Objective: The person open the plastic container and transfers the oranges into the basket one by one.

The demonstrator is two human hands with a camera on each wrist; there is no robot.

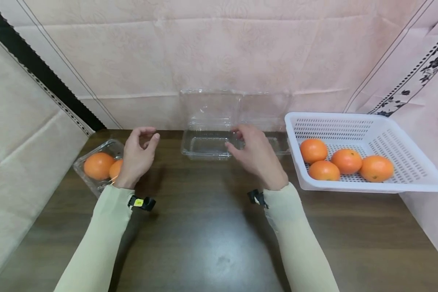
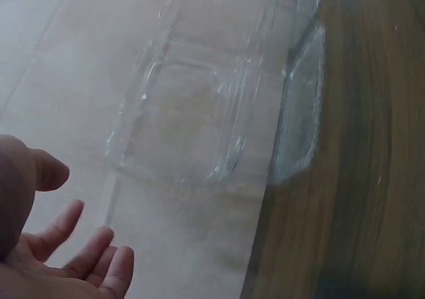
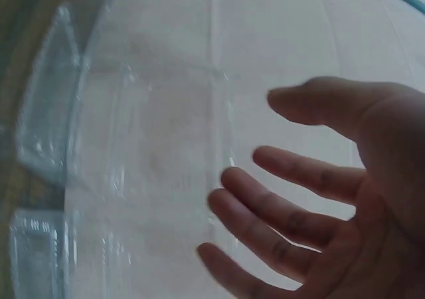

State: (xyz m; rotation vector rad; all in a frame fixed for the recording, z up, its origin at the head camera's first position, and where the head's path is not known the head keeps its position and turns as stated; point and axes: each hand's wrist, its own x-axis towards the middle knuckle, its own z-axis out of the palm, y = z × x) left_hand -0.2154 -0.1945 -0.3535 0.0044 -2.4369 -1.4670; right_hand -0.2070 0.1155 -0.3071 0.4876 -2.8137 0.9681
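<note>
Two clear plastic clamshell boxes stand side by side at the back of the table, their lids raised against the cloth behind. My right hand hovers in front of them with loosely bent fingers, overlapping them in the head view; nothing is in it. In the right wrist view its fingers are spread and bare. My left hand, likewise holding nothing, is left of the boxes with thumb and fingers apart. Behind its wrist sits another clear box with two oranges, one partly hidden.
A white perforated basket stands at the right, with several oranges grouped toward its left side. Pale cloth rises along the back edge of the brown wooden table and encloses both sides.
</note>
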